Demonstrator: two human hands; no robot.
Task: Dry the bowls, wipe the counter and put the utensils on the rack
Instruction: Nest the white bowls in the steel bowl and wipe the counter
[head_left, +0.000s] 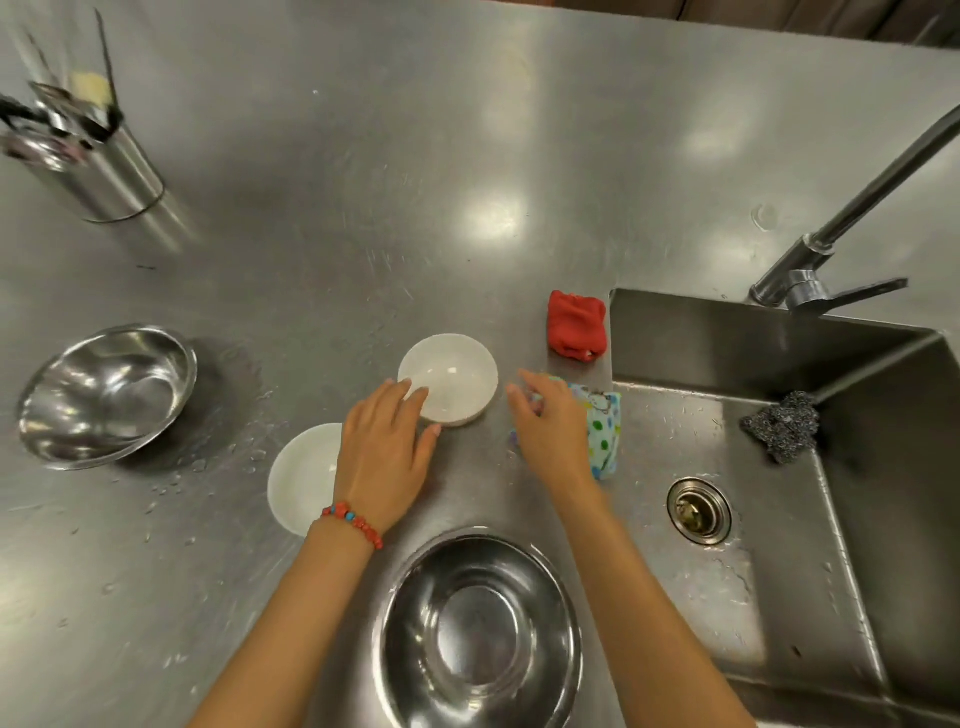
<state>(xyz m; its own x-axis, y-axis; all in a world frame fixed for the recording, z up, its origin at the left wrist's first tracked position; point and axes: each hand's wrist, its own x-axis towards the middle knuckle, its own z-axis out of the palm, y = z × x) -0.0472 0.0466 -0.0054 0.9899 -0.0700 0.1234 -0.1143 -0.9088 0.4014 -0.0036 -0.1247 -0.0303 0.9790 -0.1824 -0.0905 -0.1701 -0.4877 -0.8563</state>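
Two white bowls stand on the wet steel counter (363, 234): one (457, 374) in the middle, another (301, 478) nearer me, partly hidden by my wrist. My left hand (384, 452), fingers spread, touches the near rim of the middle bowl. My right hand (550, 431) hovers with fingers apart over a folded dotted cloth (605, 436) at the sink's edge; whether it touches the cloth is unclear. Steel bowls sit at the left (104, 395) and close to me (478, 634). A steel utensil holder (104, 171) with utensils stands at the far left.
A folded red cloth (576, 332) lies by the sink's left rim. The sink (779, 519) fills the right side, with a dark scouring pad (784, 426) inside and a tap (831, 249) behind it. Water drops dot the counter around the bowls.
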